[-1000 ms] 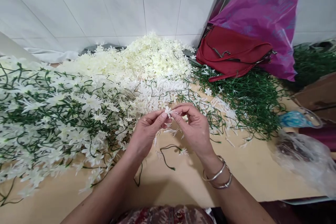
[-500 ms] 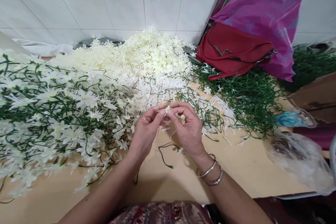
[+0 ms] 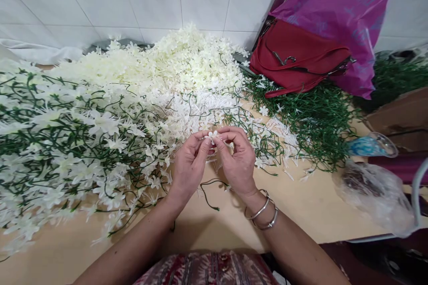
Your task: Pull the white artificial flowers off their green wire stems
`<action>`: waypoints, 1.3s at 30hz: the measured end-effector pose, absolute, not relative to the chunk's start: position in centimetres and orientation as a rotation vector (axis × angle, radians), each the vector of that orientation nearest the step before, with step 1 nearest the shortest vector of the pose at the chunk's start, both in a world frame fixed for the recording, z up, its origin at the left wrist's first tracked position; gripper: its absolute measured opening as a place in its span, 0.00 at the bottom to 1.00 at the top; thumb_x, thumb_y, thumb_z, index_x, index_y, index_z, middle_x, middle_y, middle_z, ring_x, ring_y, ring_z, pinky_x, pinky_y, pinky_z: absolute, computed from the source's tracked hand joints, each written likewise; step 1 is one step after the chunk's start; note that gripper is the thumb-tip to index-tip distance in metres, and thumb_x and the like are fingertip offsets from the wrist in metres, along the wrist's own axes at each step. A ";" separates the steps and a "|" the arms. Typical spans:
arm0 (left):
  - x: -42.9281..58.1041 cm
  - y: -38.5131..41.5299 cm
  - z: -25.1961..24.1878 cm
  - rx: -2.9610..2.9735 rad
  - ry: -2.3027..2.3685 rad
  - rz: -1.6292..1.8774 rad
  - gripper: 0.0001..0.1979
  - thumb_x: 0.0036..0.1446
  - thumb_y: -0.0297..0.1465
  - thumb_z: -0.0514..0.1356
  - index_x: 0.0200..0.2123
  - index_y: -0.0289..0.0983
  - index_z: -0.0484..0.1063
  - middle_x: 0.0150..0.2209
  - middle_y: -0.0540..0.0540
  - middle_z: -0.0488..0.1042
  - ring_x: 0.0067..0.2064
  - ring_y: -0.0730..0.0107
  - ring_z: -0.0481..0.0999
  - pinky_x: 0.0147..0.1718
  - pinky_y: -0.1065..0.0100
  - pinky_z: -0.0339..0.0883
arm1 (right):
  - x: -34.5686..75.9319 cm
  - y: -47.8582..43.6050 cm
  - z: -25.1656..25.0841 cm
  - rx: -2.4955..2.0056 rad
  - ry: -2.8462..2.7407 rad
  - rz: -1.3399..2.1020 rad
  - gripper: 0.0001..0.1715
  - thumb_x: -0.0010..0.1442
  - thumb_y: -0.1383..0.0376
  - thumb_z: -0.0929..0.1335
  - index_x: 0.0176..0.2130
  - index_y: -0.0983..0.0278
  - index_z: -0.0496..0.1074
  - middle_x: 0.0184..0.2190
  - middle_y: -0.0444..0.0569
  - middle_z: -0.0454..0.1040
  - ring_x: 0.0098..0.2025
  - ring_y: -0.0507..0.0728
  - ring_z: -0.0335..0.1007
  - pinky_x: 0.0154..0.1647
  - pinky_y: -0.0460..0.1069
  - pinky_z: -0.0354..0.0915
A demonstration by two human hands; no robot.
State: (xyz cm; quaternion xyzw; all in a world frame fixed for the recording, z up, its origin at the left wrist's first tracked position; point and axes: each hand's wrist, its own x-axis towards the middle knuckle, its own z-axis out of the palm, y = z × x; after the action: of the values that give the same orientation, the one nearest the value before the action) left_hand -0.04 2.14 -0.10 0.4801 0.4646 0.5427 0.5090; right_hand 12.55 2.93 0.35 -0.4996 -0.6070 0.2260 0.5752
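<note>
A table [image 3: 301, 196] carries a wide pile of white flowers [image 3: 110, 124], from its left side to the far edge.

Toward the far edge, on the right, are a purple bag [image 3: 351, 13] and a red handbag [image 3: 297, 53], contents hidden; near the right edge, a clear bag [image 3: 381, 198] holds something dark. The left hand [image 3: 189, 162] and the right hand [image 3: 239, 162] are equally near: thumbs and forefingers pinch one small flower [image 3: 213, 135] between them, above the table's middle. Its long axis I cannot tell; fingers cover the base.

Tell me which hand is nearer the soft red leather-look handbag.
Right. The right hand is below and left of the handbag in the picture, not touching it; the left hand is farther left and so farther away.
</note>
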 end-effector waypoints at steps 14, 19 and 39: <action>-0.4 1.5 0.7 1.603 1.382 1.302 0.12 0.71 0.34 0.58 0.53 0.41 0.77 0.48 0.44 0.84 0.45 0.63 0.83 0.47 0.64 0.74 | 12.6 2.6 0.8 -1.185 -1.464 0.500 0.06 0.65 0.69 0.70 0.37 0.58 0.72 0.44 0.49 0.77 0.51 0.59 0.75 0.57 0.60 0.70; -0.3 2.0 0.4 1.268 1.169 1.349 0.12 0.66 0.38 0.64 0.46 0.39 0.82 0.45 0.44 0.85 0.46 0.62 0.83 0.48 0.64 0.75 | 12.5 2.7 0.9 -1.182 -1.438 0.583 0.05 0.65 0.68 0.70 0.36 0.58 0.73 0.44 0.50 0.77 0.51 0.59 0.76 0.56 0.59 0.71; 0.1 2.0 0.1 1.121 1.013 1.406 0.09 0.65 0.36 0.66 0.46 0.38 0.81 0.44 0.45 0.85 0.45 0.66 0.83 0.51 0.64 0.76 | 12.9 3.3 0.3 -1.146 -1.382 0.766 0.04 0.65 0.66 0.70 0.36 0.59 0.72 0.47 0.52 0.76 0.52 0.59 0.74 0.58 0.58 0.69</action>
State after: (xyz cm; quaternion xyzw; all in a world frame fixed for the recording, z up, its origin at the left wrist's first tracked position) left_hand 0.08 2.01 0.14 0.4662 0.4214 0.5848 0.5129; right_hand 12.90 3.28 0.26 -0.4861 -0.5863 0.3252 0.5605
